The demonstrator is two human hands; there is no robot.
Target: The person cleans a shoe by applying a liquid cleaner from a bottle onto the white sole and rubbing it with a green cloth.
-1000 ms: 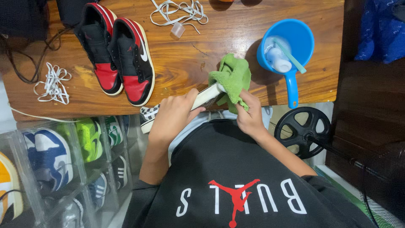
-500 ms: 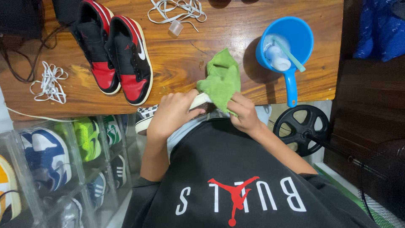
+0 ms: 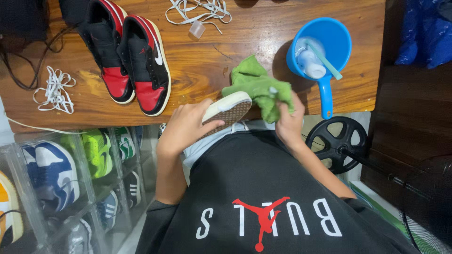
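Note:
My left hand (image 3: 186, 126) grips a slip-on shoe (image 3: 229, 110) at the table's near edge, its white rim and brown waffle sole turned up toward me. My right hand (image 3: 288, 117) holds a green cloth (image 3: 258, 89) bunched against the shoe's toe. Most of the shoe's upper is hidden under my hand and arm.
A red, black and white pair of sneakers (image 3: 127, 56) stands on the wooden table (image 3: 202, 66), with loose white laces (image 3: 52, 89) at left and more laces (image 3: 200, 10) at the top. A blue dipper (image 3: 320, 49) with a brush sits at right. Clear shoe boxes (image 3: 61, 178) stack below left.
The shoe has been turned so its sole faces up. My right hand moved right with the green cloth, now at the shoe's toe.

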